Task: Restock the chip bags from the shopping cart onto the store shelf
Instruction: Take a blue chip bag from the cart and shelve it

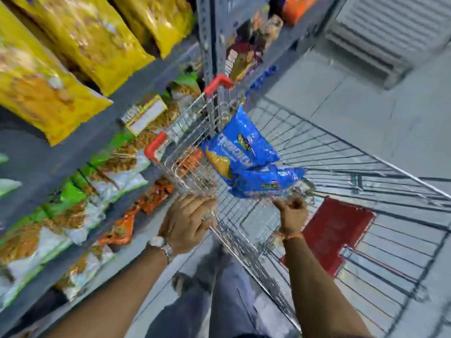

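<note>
Two blue chip bags lie in the wire shopping cart (366, 181): one (244, 142) stands tilted, the other (268, 182) lies below it. My right hand (291, 211) reaches into the cart, its fingers pinching the lower blue bag's near edge. My left hand (188, 222), with a wristwatch, rests closed on the cart's near rim. The grey store shelf (80, 152) runs along the left, with yellow bags (73, 42) on top and green-and-white bags (80, 191) below. The picture is blurred.
Orange bags (127, 225) sit on a low shelf tier. A red flat panel (334, 232) lies in the cart bottom. A grey shelf upright (207, 40) stands behind the cart's red-capped handle (217, 84). Tiled floor stretches right. My legs are below.
</note>
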`<state>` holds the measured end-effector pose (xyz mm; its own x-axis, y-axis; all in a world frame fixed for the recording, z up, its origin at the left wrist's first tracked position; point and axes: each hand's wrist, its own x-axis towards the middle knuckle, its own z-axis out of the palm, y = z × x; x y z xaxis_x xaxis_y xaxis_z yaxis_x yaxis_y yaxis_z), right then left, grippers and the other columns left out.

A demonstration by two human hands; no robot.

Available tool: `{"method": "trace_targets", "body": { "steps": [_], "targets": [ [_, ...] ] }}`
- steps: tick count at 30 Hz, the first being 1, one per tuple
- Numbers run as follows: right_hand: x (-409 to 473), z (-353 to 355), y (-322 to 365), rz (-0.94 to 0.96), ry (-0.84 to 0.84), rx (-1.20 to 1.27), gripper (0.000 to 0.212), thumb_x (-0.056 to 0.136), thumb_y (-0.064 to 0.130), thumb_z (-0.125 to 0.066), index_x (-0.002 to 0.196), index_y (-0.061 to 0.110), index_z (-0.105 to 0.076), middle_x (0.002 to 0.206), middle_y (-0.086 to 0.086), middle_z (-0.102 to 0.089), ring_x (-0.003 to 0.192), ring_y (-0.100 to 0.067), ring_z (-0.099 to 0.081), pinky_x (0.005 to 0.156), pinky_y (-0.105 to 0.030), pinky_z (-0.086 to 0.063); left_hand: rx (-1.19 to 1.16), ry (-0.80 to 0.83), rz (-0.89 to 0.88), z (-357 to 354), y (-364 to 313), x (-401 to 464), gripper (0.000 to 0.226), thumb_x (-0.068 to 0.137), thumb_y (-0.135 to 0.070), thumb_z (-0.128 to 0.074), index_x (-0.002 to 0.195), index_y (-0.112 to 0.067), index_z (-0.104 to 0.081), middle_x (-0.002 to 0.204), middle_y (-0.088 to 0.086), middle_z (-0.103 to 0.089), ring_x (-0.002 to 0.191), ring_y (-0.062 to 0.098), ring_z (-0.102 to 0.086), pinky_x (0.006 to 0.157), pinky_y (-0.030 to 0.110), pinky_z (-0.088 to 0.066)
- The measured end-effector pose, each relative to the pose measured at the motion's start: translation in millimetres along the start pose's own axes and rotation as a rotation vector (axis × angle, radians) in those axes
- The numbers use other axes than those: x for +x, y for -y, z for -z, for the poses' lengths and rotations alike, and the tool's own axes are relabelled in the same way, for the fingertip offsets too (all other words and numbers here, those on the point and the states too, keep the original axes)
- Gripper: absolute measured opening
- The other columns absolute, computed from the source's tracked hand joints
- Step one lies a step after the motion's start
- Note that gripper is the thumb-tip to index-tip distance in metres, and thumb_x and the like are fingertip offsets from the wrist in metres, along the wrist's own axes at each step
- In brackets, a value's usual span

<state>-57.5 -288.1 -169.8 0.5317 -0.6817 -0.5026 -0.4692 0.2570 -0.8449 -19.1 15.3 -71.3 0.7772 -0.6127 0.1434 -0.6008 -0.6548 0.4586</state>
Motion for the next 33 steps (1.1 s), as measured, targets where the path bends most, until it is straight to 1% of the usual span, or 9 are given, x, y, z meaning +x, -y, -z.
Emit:
{"method": "trace_targets", "body": {
  "steps": [4,6,8,13,15,19,23,26,33],
  "targets": [
    [48.2,-5.5,-25.2,-0.018,0.287,-0.085,0.096,0.055,-0.007,-0.087,0.139,-0.002,-0.042,0.137,-0.024,-0.056,0.116,-0.035,-0.060,0.081,-0.041,-0.061,0.020,-0.047,-0.013,-10.7,4.4,-1.2,0.051,0.106,-0.041,-0.029,0.132,-0.017,-0.065,0.130,0.005,-0.070,0.118,0.028,-0.063,0.104,0.044,-0.043],
    [57.4,-10.2,-15.1,0.046,0.350,-0.133,0.086,0.057,-0.010,-0.087,0.132,-0.007,-0.045,0.122,-0.007,-0.072,0.111,-0.024,-0.068,0.085,-0.038,-0.060,0.035,-0.097,-0.022,-11.1,2.8,-0.7,0.052,0.106,-0.040,-0.027,0.128,-0.016,-0.067,0.126,0.005,-0.071,0.118,0.028,-0.062,0.103,0.043,-0.042],
    [63.3,-15.2,-5.6,0.107,0.380,-0.149,0.066,0.061,-0.022,-0.081,0.120,-0.009,-0.053,0.096,0.014,-0.079,0.091,-0.006,-0.074,0.074,-0.023,-0.060,0.048,-0.114,-0.033,-10.2,0.7,2.0,0.053,0.104,-0.038,-0.027,0.123,-0.016,-0.071,0.123,0.003,-0.072,0.117,0.026,-0.062,0.101,0.041,-0.041],
    [58.6,-13.5,2.2,0.111,0.363,-0.172,0.055,0.061,-0.018,-0.083,0.110,-0.010,-0.061,0.092,0.013,-0.077,0.081,-0.002,-0.075,0.068,-0.022,-0.060,0.061,-0.127,-0.042,-9.9,-1.5,4.7,0.057,0.103,-0.038,-0.024,0.117,-0.016,-0.075,0.119,0.001,-0.074,0.114,0.024,-0.062,0.101,0.039,-0.037],
    [49.5,-10.0,3.9,0.110,0.344,-0.133,0.049,0.064,-0.019,-0.081,0.102,0.006,-0.063,0.099,0.002,-0.075,0.085,-0.007,-0.075,0.075,-0.028,-0.061,0.082,-0.127,-0.036,-10.5,-1.4,4.8,0.055,0.102,-0.036,-0.026,0.117,-0.015,-0.075,0.118,0.002,-0.074,0.114,0.023,-0.062,0.102,0.038,-0.036],
    [27.0,-5.0,18.4,0.104,0.371,-0.103,0.044,0.066,-0.019,-0.080,0.093,0.013,-0.066,0.084,0.019,-0.078,0.081,-0.003,-0.076,0.071,-0.022,-0.061,0.124,-0.100,-0.010,-4.7,-5.2,4.9,0.048,0.096,-0.031,-0.035,0.116,-0.014,-0.075,0.115,0.002,-0.074,0.112,0.022,-0.059,0.101,0.037,-0.036],
    [7.4,5.4,33.7,0.096,0.393,-0.105,0.036,0.069,-0.014,-0.081,0.087,0.014,-0.069,0.078,0.021,-0.077,0.078,-0.002,-0.076,0.078,-0.032,-0.064,0.134,0.001,0.021,0.8,-6.7,2.0,0.047,0.101,-0.036,-0.036,0.120,-0.015,-0.073,0.121,0.001,-0.073,0.116,0.024,-0.060,0.106,0.038,-0.036],
    [-15.6,7.1,67.7,0.167,0.407,-0.092,0.037,0.068,-0.014,-0.082,0.099,0.002,-0.070,0.080,0.023,-0.077,0.079,0.000,-0.075,0.070,-0.020,-0.061,0.130,0.012,0.024,19.7,-12.3,-1.1,0.047,0.105,-0.041,-0.036,0.122,-0.016,-0.072,0.123,0.000,-0.072,0.121,0.022,-0.058,0.111,0.038,-0.035],
    [-96.1,-18.1,197.1,0.398,0.501,0.041,0.035,0.067,-0.007,-0.086,0.092,0.015,-0.076,0.093,0.005,-0.081,0.089,-0.021,-0.078,0.075,-0.035,-0.063,0.205,-0.197,0.122,121.1,-31.5,-5.1,0.041,0.102,-0.037,-0.044,0.126,-0.017,-0.070,0.131,-0.001,-0.069,0.130,0.023,-0.056,0.116,0.037,-0.031]
  ]
}}
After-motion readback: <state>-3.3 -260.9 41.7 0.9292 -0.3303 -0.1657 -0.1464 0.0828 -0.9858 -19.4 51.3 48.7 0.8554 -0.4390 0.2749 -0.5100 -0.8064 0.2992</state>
